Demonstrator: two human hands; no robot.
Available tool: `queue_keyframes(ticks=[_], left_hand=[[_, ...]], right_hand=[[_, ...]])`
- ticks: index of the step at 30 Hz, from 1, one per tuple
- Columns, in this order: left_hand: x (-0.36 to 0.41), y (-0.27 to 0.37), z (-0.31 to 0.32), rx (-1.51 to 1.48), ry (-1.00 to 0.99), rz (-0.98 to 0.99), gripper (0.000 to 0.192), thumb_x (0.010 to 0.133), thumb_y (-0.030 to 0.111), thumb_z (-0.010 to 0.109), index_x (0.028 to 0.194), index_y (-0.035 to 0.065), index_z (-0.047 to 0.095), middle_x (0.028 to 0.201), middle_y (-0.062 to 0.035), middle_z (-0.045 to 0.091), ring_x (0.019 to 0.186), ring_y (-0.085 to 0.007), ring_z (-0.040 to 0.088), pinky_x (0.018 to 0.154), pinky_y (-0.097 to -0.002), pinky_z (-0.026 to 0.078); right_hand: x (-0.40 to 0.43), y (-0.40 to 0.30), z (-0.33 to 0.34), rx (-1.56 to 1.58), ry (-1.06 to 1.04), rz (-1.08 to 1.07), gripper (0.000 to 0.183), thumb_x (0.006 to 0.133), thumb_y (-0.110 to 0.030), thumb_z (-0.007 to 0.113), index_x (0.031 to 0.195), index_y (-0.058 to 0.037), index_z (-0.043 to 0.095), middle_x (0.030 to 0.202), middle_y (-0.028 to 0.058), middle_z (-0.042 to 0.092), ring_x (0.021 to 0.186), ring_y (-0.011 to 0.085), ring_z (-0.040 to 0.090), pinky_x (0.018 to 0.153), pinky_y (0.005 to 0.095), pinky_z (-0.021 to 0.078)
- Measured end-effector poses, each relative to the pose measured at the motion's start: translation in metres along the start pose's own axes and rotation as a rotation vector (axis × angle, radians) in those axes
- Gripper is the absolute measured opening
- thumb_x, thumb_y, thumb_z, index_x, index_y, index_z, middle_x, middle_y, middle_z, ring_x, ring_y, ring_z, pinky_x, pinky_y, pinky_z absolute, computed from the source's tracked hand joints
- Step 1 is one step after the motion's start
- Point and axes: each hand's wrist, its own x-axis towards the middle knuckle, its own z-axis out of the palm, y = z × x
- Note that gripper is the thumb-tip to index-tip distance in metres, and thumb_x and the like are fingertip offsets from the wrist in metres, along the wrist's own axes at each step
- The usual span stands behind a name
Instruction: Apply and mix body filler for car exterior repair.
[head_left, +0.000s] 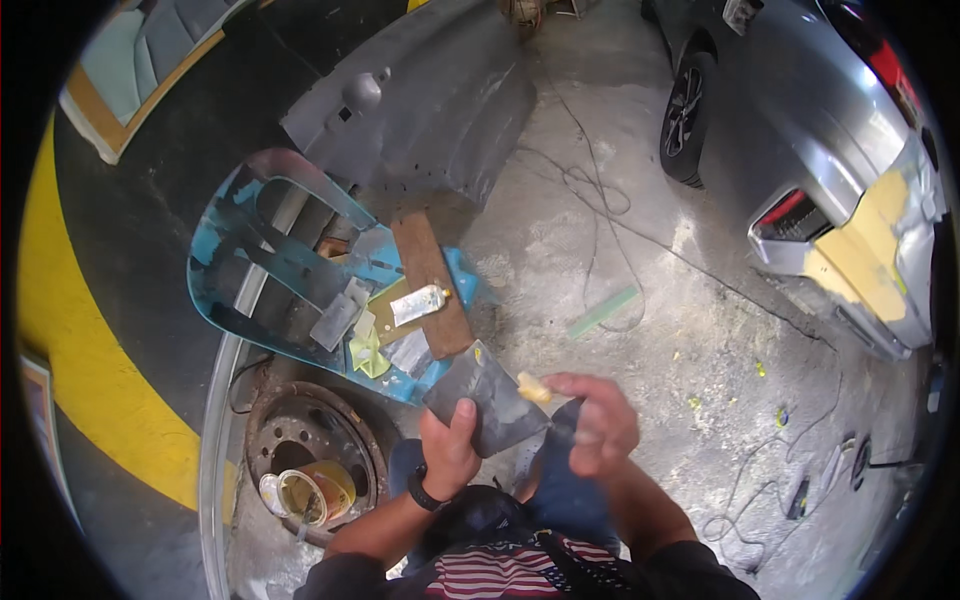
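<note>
My left hand (451, 448) holds a dark, flat mixing board (491, 405), its thumb on the top face. A small yellow dab lies near the board's far corner. Between the fingers of my right hand (604, 427) is a small pale-yellow piece (534, 388), at the board's right edge; its exact kind is unclear. Beyond the board, a white tube (418, 304) with a yellow cap lies on a brown wooden plank (427, 262) across a blue plastic chair (405, 386). A grey sanding block (337, 321) and a yellow-green cloth (367, 352) lie beside it.
An open can (319, 491) lies tilted on a rusty steel wheel (322, 427) at lower left. A grey car body panel (420, 97) is beyond the chair. A silver car (817, 135) with yellow filler stands at right. A cable (675, 251) and a green strip (602, 311) lie on the concrete.
</note>
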Motion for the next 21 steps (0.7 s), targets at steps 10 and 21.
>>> queue_keyframes(ticks=[10,21], left_hand=[[0.027,0.248,0.172,-0.244,-0.173,-0.234,0.041,0.095,0.024,0.056,0.125,-0.0034,0.05,0.115,-0.0121,0.062,0.103,-0.0209,0.061,0.091,-0.0351,0.047],[0.021,0.44,0.266,-0.432,-0.372,-0.404,0.033,0.098,0.022,0.051,0.123,0.002,0.052,0.11,-0.0098,0.065,0.099,-0.0214,0.065,0.089,-0.0375,0.052]], right_hand=[[0.168,-0.205,-0.055,-0.509,-0.08,-0.157,0.045,0.075,-0.004,0.067,0.119,-0.0122,0.064,0.121,0.0274,0.055,0.107,0.0462,0.06,0.086,0.046,0.0542],[0.265,-0.472,-0.123,-1.273,-0.222,0.118,0.066,0.058,0.002,0.066,0.12,-0.0223,0.064,0.123,0.0092,0.058,0.109,0.0316,0.059,0.076,0.0419,0.0543]])
